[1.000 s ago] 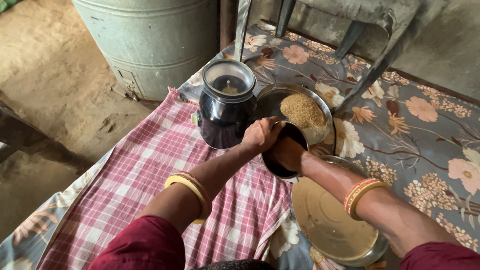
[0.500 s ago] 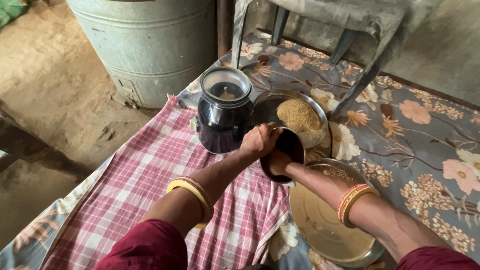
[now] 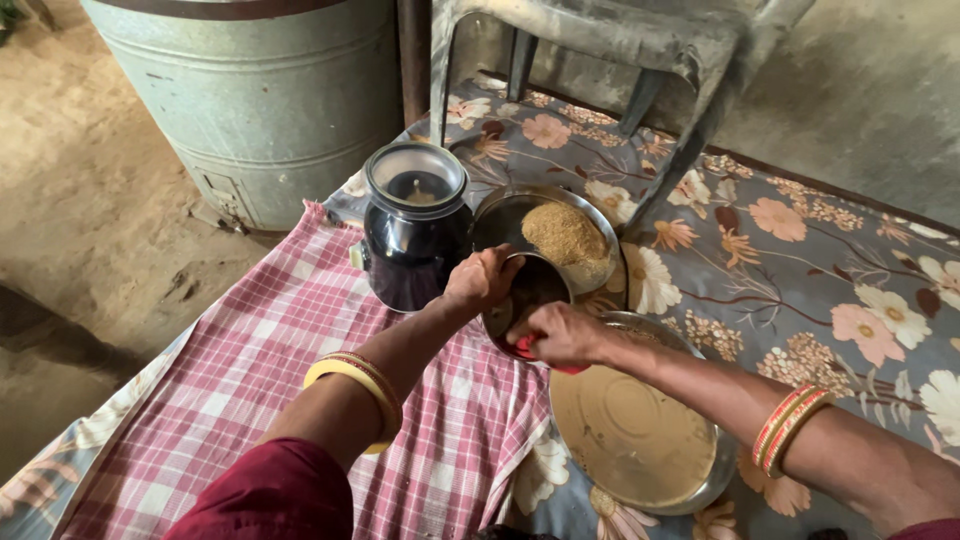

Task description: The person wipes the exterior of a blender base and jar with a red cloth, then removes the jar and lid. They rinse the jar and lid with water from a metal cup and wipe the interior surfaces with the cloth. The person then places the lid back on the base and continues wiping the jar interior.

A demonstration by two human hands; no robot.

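Dark jar [image 3: 412, 235] and plate of powder [image 3: 560, 240] crowd the cup [image 3: 527, 295]; checked cloth [image 3: 250, 370] lies open

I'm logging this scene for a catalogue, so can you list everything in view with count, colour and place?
Steel grinder jar: one, silver with dark inside, tilted at centre, held by both hands.
Dark electric grinder base with clear lid: one, black, left of the jar.
Steel plate of brown ground powder: one, silver, behind the jar.
Large steel plate with tan residue: one, silver, lower right.
Pink checked cloth: one, pink and white, left.
Floral sheet: one, grey with flowers, right.
Galvanised metal drum: one, grey, top left.
Grey plastic chair: one, top centre.
Bangles: yellow and red, both wrists.
Left hand: grips the jar's rim.
Right hand: at the jar's lower edge, over something red.
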